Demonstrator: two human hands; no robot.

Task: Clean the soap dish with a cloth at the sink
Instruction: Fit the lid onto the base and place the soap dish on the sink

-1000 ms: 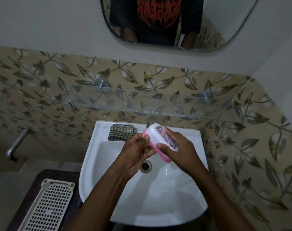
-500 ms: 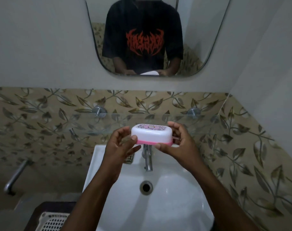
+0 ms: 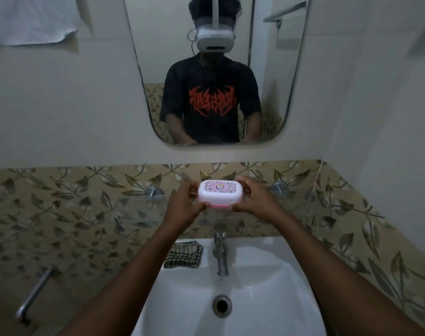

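The soap dish [image 3: 220,194] is a closed oval box with a white patterned lid and a pink base. It is level, at the height of the glass shelf [image 3: 134,202] on the tiled wall. My left hand [image 3: 184,204] grips its left end and my right hand [image 3: 254,200] grips its right end. Whether the dish rests on the shelf or hangs just above it, I cannot tell. The checked cloth [image 3: 183,254] lies folded on the back rim of the white sink [image 3: 182,299], left of the tap [image 3: 221,253].
A mirror [image 3: 216,69] above reflects a person in a black shirt with a headset. Two metal shelf brackets [image 3: 154,192] jut from the leaf-patterned tiles. A wall tap [image 3: 33,294] sticks out at the lower left. The drain [image 3: 221,305] sits mid-basin.
Both hands have lifted the soap dish from over the basin up to shelf height and turned it level. The view has tilted upward, showing more mirror.
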